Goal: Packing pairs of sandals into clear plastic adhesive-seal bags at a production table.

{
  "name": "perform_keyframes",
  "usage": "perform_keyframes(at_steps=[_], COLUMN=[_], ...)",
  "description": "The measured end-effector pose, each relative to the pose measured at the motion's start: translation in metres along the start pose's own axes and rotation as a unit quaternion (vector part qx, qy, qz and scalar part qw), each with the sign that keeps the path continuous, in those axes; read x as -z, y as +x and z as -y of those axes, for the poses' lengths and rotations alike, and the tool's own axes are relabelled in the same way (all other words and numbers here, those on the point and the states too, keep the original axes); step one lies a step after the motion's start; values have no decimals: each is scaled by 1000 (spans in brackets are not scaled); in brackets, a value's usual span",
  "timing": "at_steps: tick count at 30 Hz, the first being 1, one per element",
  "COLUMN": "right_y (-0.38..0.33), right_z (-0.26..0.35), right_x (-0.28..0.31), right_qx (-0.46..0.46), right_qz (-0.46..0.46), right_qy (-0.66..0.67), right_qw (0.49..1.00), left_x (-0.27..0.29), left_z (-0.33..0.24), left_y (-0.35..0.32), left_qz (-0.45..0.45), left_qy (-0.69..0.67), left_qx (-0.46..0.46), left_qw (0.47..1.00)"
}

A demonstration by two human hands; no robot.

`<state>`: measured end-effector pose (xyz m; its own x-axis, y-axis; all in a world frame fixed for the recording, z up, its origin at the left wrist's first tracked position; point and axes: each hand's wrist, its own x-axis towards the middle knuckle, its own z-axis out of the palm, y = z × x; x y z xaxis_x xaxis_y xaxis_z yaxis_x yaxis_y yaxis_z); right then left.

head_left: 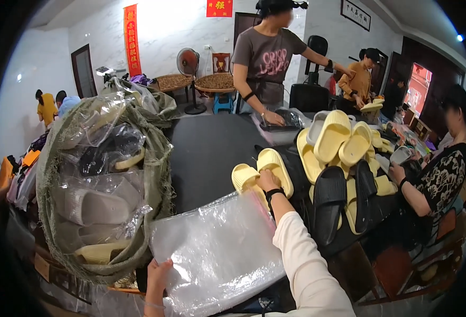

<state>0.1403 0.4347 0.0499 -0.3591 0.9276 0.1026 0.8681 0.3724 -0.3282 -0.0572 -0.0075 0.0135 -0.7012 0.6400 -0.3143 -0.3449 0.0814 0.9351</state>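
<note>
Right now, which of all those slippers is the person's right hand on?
The pale yellow pair lying apart on the black table, under the right hand; the heaped ones lie untouched.

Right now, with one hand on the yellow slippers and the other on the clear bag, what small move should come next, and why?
Probably draw the pair of yellow slippers back toward the clear plastic bag. The right hand already rests on the pair, the left hand holds the bag's near corner, and the bag lies flat just below them on the dark table.
</note>
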Motion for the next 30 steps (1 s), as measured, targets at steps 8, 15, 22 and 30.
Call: perform_keyframes(at_steps=[8, 15, 22, 30], right_y=[21, -39, -128, -165], right_z=[30, 25, 36, 42], right_x=[140, 244, 73, 18], right_qx=[173, 243, 220, 109], right_qz=[-373, -429, -61, 73], right_qy=[-10, 52, 143, 70], right_qw=[911, 869, 963, 989], left_x=[-39, -85, -86, -108], left_z=[-39, -30, -42, -53], left_y=[46, 132, 141, 57], left_qz=[83, 149, 165, -58], left_qy=[14, -2, 115, 514], left_qx=[-31, 19, 63, -417], left_qw=[996, 989, 978, 747])
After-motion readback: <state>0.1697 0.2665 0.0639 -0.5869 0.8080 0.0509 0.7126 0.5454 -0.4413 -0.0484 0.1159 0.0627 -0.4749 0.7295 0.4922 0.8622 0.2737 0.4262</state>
